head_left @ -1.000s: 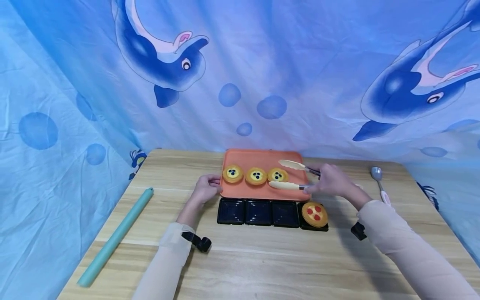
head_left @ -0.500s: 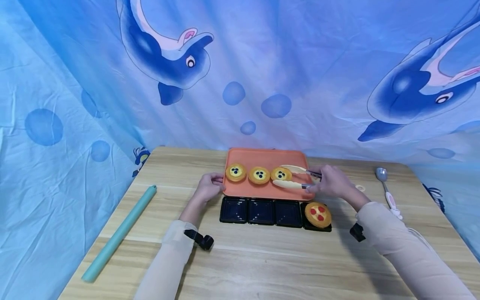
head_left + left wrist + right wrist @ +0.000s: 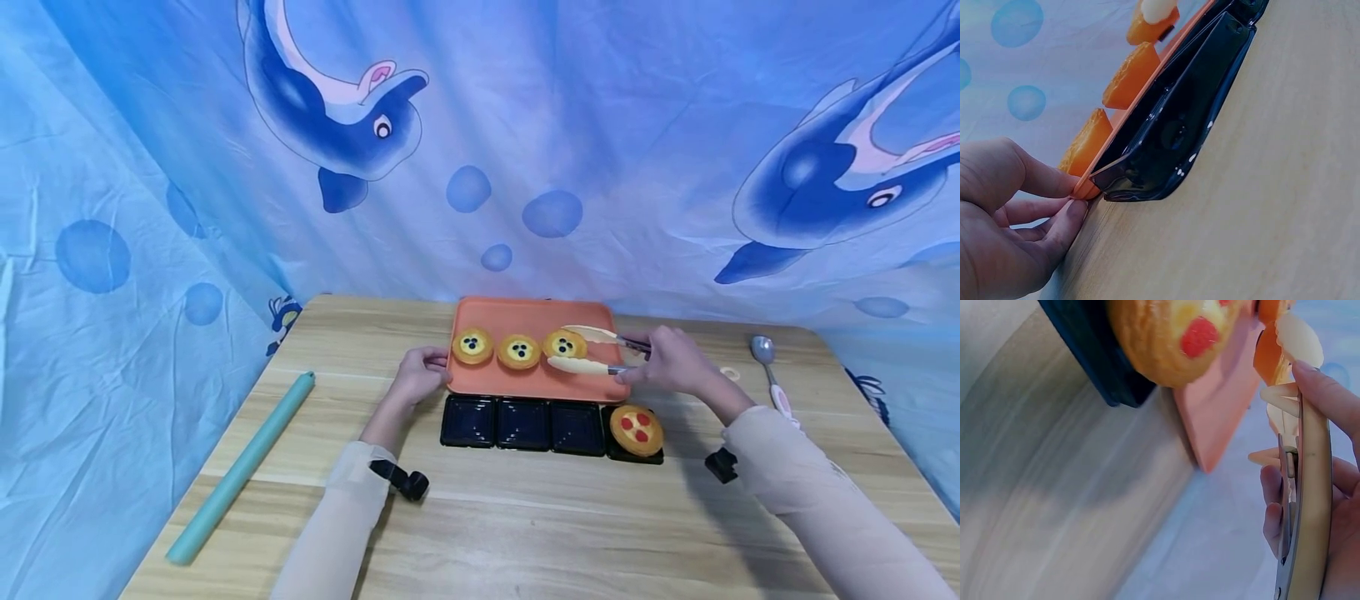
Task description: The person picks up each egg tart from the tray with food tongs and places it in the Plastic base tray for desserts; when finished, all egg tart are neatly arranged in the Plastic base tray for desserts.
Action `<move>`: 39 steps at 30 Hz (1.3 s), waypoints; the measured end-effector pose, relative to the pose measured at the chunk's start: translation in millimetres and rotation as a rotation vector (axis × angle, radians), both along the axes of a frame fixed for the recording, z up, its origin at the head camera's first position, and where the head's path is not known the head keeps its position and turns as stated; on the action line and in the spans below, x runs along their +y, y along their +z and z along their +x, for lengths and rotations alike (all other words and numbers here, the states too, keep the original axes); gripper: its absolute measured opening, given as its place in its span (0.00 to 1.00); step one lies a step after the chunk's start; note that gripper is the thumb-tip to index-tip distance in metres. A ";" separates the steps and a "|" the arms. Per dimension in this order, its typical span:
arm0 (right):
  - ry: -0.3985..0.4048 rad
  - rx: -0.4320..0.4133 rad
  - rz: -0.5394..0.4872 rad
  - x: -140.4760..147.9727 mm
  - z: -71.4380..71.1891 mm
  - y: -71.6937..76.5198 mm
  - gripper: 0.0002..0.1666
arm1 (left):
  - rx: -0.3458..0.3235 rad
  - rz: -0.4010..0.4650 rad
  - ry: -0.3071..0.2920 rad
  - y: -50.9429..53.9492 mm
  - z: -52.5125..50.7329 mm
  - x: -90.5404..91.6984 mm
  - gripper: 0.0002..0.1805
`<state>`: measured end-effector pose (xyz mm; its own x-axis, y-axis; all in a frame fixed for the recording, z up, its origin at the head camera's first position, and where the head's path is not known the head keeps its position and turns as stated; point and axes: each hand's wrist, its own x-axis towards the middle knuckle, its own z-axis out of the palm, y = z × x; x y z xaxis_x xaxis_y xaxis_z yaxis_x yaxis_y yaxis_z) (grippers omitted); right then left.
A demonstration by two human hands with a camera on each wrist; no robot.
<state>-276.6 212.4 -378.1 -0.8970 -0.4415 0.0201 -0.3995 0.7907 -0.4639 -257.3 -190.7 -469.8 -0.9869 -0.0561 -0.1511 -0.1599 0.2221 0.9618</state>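
My left hand (image 3: 420,375) pinches the left edge of an orange tray (image 3: 510,312) between thumb and fingers; in the left wrist view the thumb (image 3: 1047,178) lies on its corner. My right hand (image 3: 671,362) grips a pair of tongs (image 3: 581,366) with cream scalloped tips. Those tips are spread on either side of the rightmost blueberry-topped tart (image 3: 565,343); whether they touch it I cannot tell. Two similar tarts, a middle one (image 3: 519,352) and a left one (image 3: 472,346), sit on the tray. In the right wrist view, the tongs' handle (image 3: 1313,500) lies along my palm.
Before the tray stands a black compartment container (image 3: 495,423), with a red-topped tart (image 3: 637,431) in its right end. A teal rolling pin (image 3: 240,471) lies left. A spoon (image 3: 763,350) and a small pale ring (image 3: 730,374) lie right. A dolphin-printed curtain (image 3: 517,150) hangs behind.
Relative to the tray, the tongs have moved slightly forward and right, from over the tart's front to either side of it. My left hand stays at the tray's edge. The head view has shifted slightly.
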 end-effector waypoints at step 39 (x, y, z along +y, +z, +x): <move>0.074 0.010 0.009 25.0 81.8 -2.7 0.44 | -0.019 0.016 0.008 2.7 0.0 1.5 0.30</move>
<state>-194.8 237.4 -380.8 -0.8617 -0.5068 0.0246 -0.4616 0.7628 -0.4529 -257.3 -189.2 -467.1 -0.9833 -0.0616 -0.1710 -0.1801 0.2056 0.9619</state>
